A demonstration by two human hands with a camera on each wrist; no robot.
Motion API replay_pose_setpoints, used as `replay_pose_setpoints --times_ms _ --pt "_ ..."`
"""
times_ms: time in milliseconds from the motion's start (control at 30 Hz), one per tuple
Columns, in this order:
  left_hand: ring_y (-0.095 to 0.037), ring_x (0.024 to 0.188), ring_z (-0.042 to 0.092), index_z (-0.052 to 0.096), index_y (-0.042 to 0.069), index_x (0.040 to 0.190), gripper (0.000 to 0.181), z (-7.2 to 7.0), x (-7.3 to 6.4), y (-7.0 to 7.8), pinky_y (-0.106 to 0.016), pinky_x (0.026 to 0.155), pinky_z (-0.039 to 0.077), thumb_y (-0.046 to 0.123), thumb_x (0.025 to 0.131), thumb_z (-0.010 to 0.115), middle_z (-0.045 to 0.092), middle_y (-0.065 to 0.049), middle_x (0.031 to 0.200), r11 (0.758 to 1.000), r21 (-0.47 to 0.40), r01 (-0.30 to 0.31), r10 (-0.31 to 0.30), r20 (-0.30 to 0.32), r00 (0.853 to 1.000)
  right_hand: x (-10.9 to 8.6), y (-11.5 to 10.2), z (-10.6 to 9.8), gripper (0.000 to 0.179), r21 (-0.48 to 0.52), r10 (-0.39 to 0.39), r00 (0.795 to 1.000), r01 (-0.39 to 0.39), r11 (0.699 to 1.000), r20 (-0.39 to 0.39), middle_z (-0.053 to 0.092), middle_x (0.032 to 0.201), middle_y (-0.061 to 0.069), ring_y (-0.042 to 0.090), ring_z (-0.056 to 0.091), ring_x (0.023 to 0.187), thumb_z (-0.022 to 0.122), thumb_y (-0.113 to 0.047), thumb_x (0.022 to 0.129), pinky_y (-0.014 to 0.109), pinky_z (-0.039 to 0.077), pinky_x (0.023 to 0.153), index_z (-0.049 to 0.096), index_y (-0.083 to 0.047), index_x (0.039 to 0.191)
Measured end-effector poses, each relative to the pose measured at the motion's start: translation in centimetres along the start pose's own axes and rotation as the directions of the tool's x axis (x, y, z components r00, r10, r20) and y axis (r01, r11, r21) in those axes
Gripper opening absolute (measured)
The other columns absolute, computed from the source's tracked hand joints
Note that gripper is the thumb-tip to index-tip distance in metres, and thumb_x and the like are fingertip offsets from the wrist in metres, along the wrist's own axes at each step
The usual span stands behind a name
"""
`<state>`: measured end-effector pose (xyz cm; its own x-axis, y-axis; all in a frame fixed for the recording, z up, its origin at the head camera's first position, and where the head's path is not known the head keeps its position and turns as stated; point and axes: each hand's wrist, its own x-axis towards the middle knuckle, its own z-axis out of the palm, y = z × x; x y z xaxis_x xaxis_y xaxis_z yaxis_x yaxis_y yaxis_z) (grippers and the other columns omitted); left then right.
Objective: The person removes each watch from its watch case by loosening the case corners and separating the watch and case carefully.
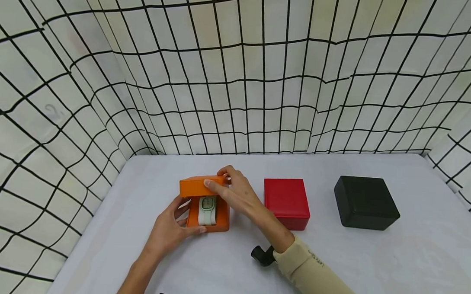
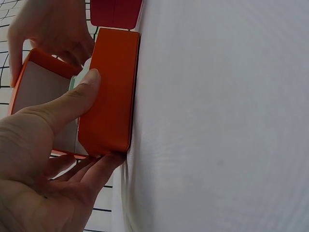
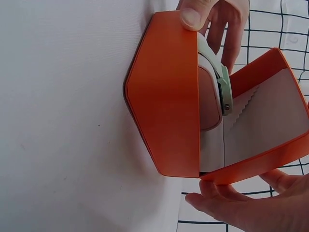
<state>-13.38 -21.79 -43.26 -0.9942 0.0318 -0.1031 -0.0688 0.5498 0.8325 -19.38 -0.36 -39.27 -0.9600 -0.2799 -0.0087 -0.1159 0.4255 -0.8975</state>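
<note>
An orange watch box (image 1: 223, 222) sits on the white table with its lid (image 1: 198, 187) tilted partly up over the base. Inside, a pale green wristwatch (image 1: 208, 206) is wrapped round a light cushion; its strap (image 3: 226, 92) shows edge-on in the right wrist view. My left hand (image 1: 168, 231) holds the base at its left side, thumb (image 2: 87, 87) on the front edge and fingers along the side. At the lid's right end my right hand (image 1: 238, 190) grips the lid between thumb and fingers. Some right-hand fingertips are hidden behind the lid.
A closed red box (image 1: 286, 198) stands right of the orange one, and a black box (image 1: 366, 201) farther right. Black netting (image 1: 261, 83) over white cloth rises behind and at both sides. Beside my right sleeve is a small black device (image 1: 263, 256).
</note>
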Motion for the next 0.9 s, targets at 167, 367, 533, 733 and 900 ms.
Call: replay_pose_setpoints --times_ms 167,367,533,733,900 --pt "-0.037 0.15 0.046 0.03 0.008 0.162 0.111 0.0 -0.1 -0.3 -0.04 0.106 0.054 0.022 0.074 0.096 0.04 -0.019 0.166 1.0 -0.019 0.012 -0.012 0.005 1.0 0.1 0.0 0.1 0.06 -0.006 0.013 1.0 -0.013 1.0 0.004 0.06 0.14 0.012 0.033 0.058 0.13 0.06 -0.062 0.093 0.055 0.052 0.108 0.058 -0.018 0.134" --pt "-0.036 0.152 0.044 0.041 0.006 0.157 0.101 0.0 0.0 -0.3 -0.038 0.107 0.054 0.025 0.074 0.096 0.041 -0.016 0.165 1.0 -0.022 0.016 -0.016 0.017 1.0 0.5 0.0 0.0 0.059 -0.005 0.015 1.0 -0.015 1.0 0.001 0.06 0.142 0.011 0.032 0.058 0.13 0.058 -0.064 0.093 0.055 0.052 0.107 0.059 -0.019 0.132" --pt "-0.034 0.153 0.043 0.042 0.008 0.158 0.1 -0.3 0.0 -0.3 -0.035 0.107 0.053 0.028 0.075 0.095 0.042 -0.015 0.165 1.0 -0.009 0.013 -0.013 0.04 0.999 0.6 0.0 0.0 0.055 -0.002 0.016 1.0 -0.016 1.0 0.004 0.062 0.14 0.009 0.03 0.058 0.13 0.059 -0.063 0.093 0.055 0.052 0.107 0.059 -0.022 0.13" --pt "-0.03 0.153 0.044 0.043 0.015 0.159 0.09 -0.9 -0.1 -0.4 -0.033 0.108 0.052 0.035 0.084 0.088 0.042 -0.009 0.166 0.999 -0.03 0.025 -0.022 0.097 0.995 0.7 0.2 0.0 0.056 -0.011 0.011 1.0 -0.01 1.0 0.011 0.064 0.139 0.007 0.029 0.06 0.129 0.058 -0.065 0.094 0.053 0.052 0.107 0.06 -0.023 0.131" --pt "-0.034 0.151 0.045 0.045 0.015 0.158 0.086 -1.2 0.1 -0.3 -0.035 0.108 0.053 0.034 0.085 0.087 0.043 -0.011 0.165 0.999 -0.032 0.02 -0.017 0.108 0.994 0.8 0.1 -0.3 0.056 -0.011 -0.002 1.0 0.002 1.0 0.005 0.066 0.137 0.006 0.029 0.061 0.127 0.057 -0.065 0.093 0.052 0.053 0.107 0.061 -0.023 0.13"
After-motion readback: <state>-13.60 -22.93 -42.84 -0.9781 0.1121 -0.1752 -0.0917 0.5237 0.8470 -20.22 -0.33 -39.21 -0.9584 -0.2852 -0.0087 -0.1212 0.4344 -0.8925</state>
